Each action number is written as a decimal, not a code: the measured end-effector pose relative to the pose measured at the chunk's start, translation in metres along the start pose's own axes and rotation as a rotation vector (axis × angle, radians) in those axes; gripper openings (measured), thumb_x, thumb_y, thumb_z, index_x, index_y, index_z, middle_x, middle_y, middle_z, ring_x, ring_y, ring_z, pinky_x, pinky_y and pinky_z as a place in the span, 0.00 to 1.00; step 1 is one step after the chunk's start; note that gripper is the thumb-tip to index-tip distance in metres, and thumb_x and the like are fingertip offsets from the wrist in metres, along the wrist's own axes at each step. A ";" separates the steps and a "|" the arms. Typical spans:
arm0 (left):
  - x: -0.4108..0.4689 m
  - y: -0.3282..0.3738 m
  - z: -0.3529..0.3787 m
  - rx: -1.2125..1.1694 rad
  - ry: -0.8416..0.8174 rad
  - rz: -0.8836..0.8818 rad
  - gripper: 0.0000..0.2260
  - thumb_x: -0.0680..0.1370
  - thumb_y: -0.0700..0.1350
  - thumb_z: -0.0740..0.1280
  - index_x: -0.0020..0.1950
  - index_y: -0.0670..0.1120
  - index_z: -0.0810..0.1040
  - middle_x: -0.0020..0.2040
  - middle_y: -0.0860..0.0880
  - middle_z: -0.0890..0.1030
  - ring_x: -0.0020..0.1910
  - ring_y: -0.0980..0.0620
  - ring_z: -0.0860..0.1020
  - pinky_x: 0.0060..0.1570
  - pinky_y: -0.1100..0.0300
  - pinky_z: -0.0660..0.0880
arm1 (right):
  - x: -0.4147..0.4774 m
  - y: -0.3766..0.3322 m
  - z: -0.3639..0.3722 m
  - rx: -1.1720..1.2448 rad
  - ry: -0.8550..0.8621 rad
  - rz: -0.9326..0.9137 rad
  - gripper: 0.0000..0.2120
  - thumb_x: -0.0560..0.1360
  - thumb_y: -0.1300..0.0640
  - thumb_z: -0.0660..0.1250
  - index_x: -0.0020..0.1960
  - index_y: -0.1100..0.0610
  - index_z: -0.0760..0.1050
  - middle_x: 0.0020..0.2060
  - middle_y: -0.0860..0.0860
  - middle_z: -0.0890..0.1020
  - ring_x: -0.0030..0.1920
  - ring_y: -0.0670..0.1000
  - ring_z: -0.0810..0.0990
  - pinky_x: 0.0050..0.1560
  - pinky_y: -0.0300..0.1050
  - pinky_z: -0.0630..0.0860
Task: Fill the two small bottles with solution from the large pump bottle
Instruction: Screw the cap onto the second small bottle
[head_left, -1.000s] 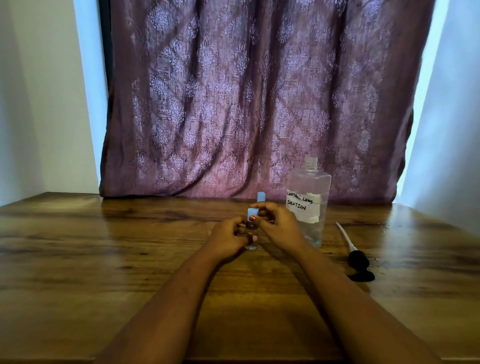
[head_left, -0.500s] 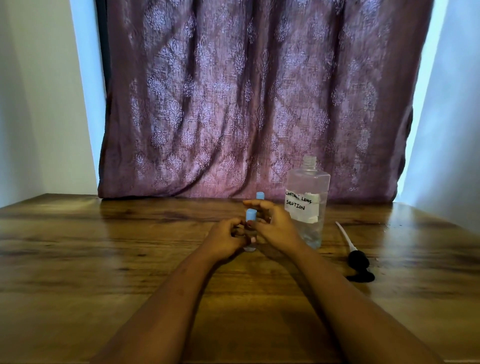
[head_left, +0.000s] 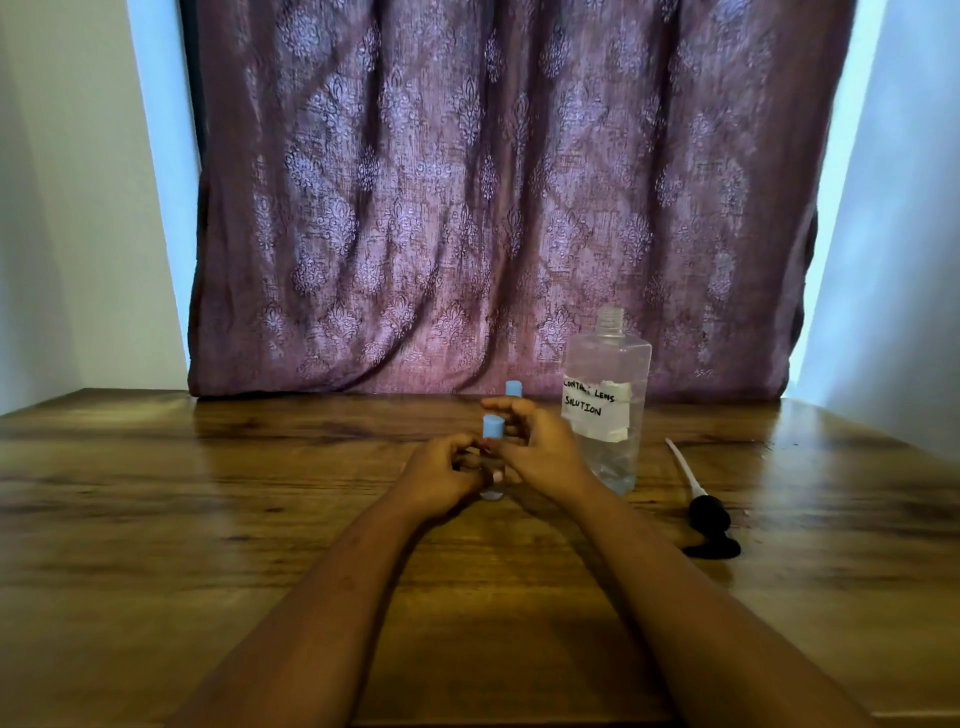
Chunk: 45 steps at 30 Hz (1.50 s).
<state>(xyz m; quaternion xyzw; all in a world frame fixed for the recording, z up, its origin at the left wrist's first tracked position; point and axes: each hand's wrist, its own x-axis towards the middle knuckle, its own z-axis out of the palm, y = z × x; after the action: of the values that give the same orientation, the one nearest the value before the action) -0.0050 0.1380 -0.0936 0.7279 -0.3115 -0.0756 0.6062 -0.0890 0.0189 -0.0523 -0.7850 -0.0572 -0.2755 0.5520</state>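
My left hand (head_left: 441, 474) grips the clear body of a small bottle (head_left: 491, 492) that stands on the wooden table (head_left: 208, 519). Its blue cap (head_left: 492, 427) sticks up between my hands. My right hand (head_left: 537, 449) curls round the cap from the right and behind, fingertips at its side. A second small bottle stands behind my right hand; only its blue cap (head_left: 513, 387) shows. The large clear bottle (head_left: 605, 410), with a handwritten "contact lens solution" label, stands just right of my right hand, its neck open and no pump on it.
The black pump head with its white tube (head_left: 704, 512) lies on the table right of the large bottle. A patterned purple curtain (head_left: 493, 208) hangs behind the table's far edge, with white walls on both sides.
My right-hand fingers have shifted round the cap, so more of the blue cap shows now. The left hand keeps its grip on the bottle's body. Nothing else moved.
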 end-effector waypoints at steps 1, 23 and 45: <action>0.001 0.000 0.000 0.009 -0.003 0.004 0.16 0.71 0.37 0.79 0.56 0.45 0.84 0.51 0.39 0.87 0.52 0.37 0.86 0.58 0.38 0.82 | -0.001 -0.001 0.000 -0.009 0.025 -0.002 0.19 0.70 0.70 0.69 0.58 0.60 0.73 0.48 0.55 0.77 0.43 0.41 0.76 0.37 0.27 0.74; -0.005 0.005 -0.003 0.179 0.013 -0.051 0.16 0.57 0.62 0.76 0.44 0.68 0.83 0.41 0.55 0.88 0.46 0.49 0.84 0.69 0.30 0.70 | -0.007 -0.014 -0.004 0.110 -0.061 0.073 0.20 0.73 0.67 0.67 0.64 0.64 0.69 0.52 0.56 0.71 0.36 0.34 0.77 0.31 0.25 0.72; -0.009 0.015 0.001 0.368 0.089 0.000 0.21 0.60 0.65 0.72 0.52 0.67 0.81 0.46 0.58 0.88 0.53 0.53 0.84 0.66 0.35 0.71 | 0.002 -0.002 -0.011 -0.071 -0.037 0.018 0.15 0.72 0.70 0.67 0.57 0.58 0.76 0.53 0.54 0.80 0.54 0.49 0.79 0.48 0.32 0.77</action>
<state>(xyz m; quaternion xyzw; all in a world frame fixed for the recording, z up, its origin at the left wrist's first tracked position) -0.0183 0.1411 -0.0828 0.8291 -0.2929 0.0151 0.4760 -0.0919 0.0092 -0.0468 -0.8094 -0.0503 -0.2578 0.5252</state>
